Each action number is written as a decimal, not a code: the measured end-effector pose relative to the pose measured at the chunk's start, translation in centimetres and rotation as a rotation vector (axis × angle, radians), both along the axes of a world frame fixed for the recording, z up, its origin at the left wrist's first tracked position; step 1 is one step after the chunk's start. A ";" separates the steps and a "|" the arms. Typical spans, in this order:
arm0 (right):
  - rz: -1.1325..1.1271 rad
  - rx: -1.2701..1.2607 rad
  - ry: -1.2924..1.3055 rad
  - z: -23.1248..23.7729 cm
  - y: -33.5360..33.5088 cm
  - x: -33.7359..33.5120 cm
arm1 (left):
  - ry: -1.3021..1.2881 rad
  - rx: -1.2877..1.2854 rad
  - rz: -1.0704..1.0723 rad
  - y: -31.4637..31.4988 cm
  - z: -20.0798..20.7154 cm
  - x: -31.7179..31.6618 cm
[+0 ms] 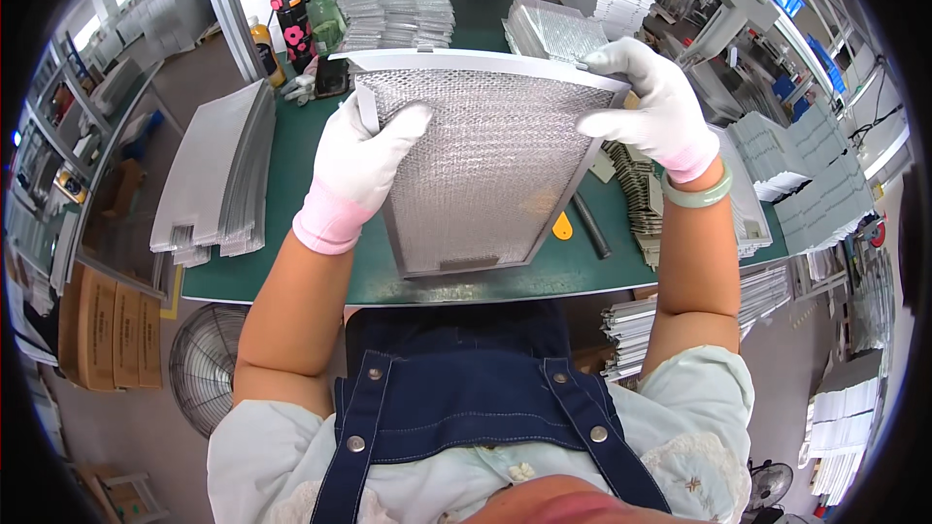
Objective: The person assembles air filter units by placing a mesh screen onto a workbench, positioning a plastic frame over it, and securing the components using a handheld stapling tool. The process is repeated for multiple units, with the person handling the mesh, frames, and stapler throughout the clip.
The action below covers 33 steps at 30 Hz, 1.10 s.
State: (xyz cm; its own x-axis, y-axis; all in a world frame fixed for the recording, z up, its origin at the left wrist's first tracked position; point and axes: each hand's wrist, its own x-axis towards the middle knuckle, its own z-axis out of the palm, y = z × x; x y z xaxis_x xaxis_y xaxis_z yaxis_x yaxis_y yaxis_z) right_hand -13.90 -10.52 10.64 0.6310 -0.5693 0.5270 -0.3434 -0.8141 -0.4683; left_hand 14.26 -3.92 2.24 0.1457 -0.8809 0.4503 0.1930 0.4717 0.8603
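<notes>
A metal mesh filter panel (476,165) with a silver frame stands tilted up over the green table, its lower edge near the table's front. My left hand (364,150), in a white glove with a pink cuff, grips its left side, thumb on the mesh. On the upper right corner, my right hand (655,102), gloved the same way, holds the frame between thumb and fingers. Some of the fingers are hidden behind the panel. A dark rod (590,225) and a yellow tag-like piece (562,226) lie on the table right of the panel.
Stacked silver sheets (221,170) lie at the table's left; more mesh panels (398,10) are piled at the back. Bottles (294,24) and a phone (332,77) sit at the back left. Small metal pieces (636,194) line the right. A floor fan (206,364) stands below left.
</notes>
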 end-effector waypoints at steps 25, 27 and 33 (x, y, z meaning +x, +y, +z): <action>-0.021 0.261 -0.203 -0.8 -0.3 3.0 | 0.015 -0.344 0.402 -2.0 0.3 -0.5; -0.060 0.251 -0.198 -0.8 0.0 3.3 | 0.047 -0.348 0.422 -2.1 0.3 -0.5; -0.045 0.246 -0.231 -1.1 -0.3 3.2 | 0.086 -0.349 0.471 -3.0 -0.9 -0.9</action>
State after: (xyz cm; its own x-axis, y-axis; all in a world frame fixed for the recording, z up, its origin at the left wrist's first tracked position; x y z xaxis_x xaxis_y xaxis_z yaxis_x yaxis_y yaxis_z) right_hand -10.73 -10.83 9.52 0.4824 -0.7220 0.4960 -0.2386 -0.6532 -0.7186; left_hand 13.34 -6.89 1.31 0.5340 -0.5141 0.6713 -0.0442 0.7759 0.6293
